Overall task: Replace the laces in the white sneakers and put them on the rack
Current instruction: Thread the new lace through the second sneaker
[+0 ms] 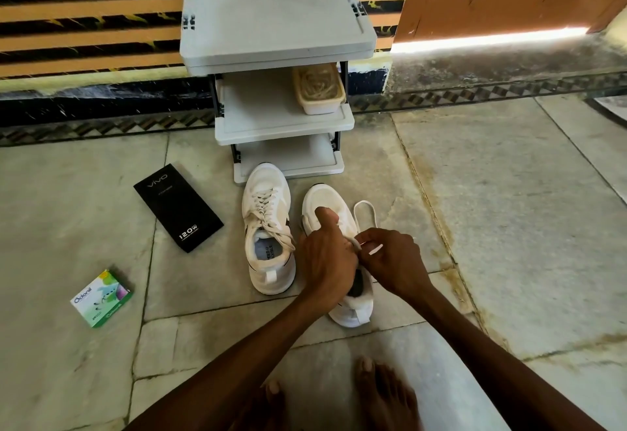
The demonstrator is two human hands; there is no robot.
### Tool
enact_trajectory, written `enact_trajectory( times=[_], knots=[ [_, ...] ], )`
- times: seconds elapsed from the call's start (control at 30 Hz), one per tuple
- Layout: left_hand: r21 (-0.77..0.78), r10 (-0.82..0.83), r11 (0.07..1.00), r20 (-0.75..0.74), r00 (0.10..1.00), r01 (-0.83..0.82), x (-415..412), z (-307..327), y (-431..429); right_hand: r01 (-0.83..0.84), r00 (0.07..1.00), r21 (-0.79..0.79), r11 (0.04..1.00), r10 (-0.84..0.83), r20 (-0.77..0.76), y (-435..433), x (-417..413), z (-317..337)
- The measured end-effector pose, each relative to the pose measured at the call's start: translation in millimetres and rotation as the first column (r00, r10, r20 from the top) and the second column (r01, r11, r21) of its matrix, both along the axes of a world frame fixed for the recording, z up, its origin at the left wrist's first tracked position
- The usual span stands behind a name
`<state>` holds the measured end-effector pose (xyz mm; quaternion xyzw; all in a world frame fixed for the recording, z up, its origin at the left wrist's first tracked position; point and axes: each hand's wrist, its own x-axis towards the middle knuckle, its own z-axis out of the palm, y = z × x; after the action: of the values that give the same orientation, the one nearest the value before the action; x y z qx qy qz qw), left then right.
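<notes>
Sneakers: 2, white, on the floor [475,193], side by side at 6 o'clock of the rack [271,6].
Left sneaker [268,227]: laced, toe to 12 o'clock, long axis 12–6.
Right sneaker [325,199]: toe near 11 o'clock, axis 11–5.
Left grip [325,254]: curled on the right sneaker's upper, thumb raised.
Right grip [390,257]: pinches 1 white lace [376,249], which loops out toward 1 o'clock.
Rack: 1, with 3 shelves; 1 tub [319,94] on the middle shelf.
Boxes: 2, a black box [178,206] and a green box [101,298], at 9 o'clock of the sneakers.

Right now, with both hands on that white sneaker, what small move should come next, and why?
Probably pull the flat white lace taut with the right hand, which pinches it near its tip, while the left hand steadies the white fabric sneaker: a slack loop lies beside its toe.
</notes>
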<state>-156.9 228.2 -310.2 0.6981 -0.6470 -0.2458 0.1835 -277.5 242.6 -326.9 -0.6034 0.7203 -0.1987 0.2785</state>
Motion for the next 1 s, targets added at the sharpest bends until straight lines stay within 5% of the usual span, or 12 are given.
enact_trajectory(
  times=[0.23, 0.43, 0.57, 0.73, 0.8, 0.87, 0.93, 0.97, 1.0],
  knots=[
    [0.381, 0.302, 0.906, -0.285, 0.91, -0.181, 6, -5, -14, -0.007, 0.963, 0.088, 0.996, -0.017, 0.268, -8, -9, -2],
    [0.617, 0.478, 0.783, -0.513, 0.713, -0.081, 16, 0, -25, 0.056, 0.935, 0.039, 0.998, -0.066, 0.347, -14, -4, -7],
    [0.58, 0.344, 0.814, -0.465, 0.816, -0.012, 18, -1, -28, 0.138, 0.953, -0.067, 0.988, -0.114, 0.28, -16, -2, -10],
    [0.48, -0.037, 0.864, -0.242, 0.97, 0.153, 19, -1, -22, 0.191, 0.95, -0.361, 0.913, -0.079, 0.303, -37, -10, 36],
    [0.456, -0.076, 0.871, -0.24, 0.968, 0.181, 22, -5, -21, 0.291, 0.813, -0.346, 0.892, -0.04, 0.581, -48, -15, 66],
    [0.443, -0.084, 0.877, -0.244, 0.966, 0.188, 25, -8, -21, 0.397, 0.42, -0.177, 0.901, -0.007, 0.908, -56, -19, 99],
    [0.417, -0.134, 0.884, -0.207, 0.969, 0.212, 25, -11, -23, 0.408, 0.127, -0.016, 0.913, -0.04, 0.991, -59, -24, 122],
    [0.39, -0.178, 0.89, -0.177, 0.968, 0.235, 25, -10, -22, 0.395, 0.133, 0.02, 0.919, -0.079, 0.988, -59, -26, 126],
    [0.353, -0.224, 0.899, -0.141, 0.964, 0.26, 24, -9, -22, 0.366, 0.249, 0.028, 0.93, -0.127, 0.96, -60, -27, 123]
  ],
)
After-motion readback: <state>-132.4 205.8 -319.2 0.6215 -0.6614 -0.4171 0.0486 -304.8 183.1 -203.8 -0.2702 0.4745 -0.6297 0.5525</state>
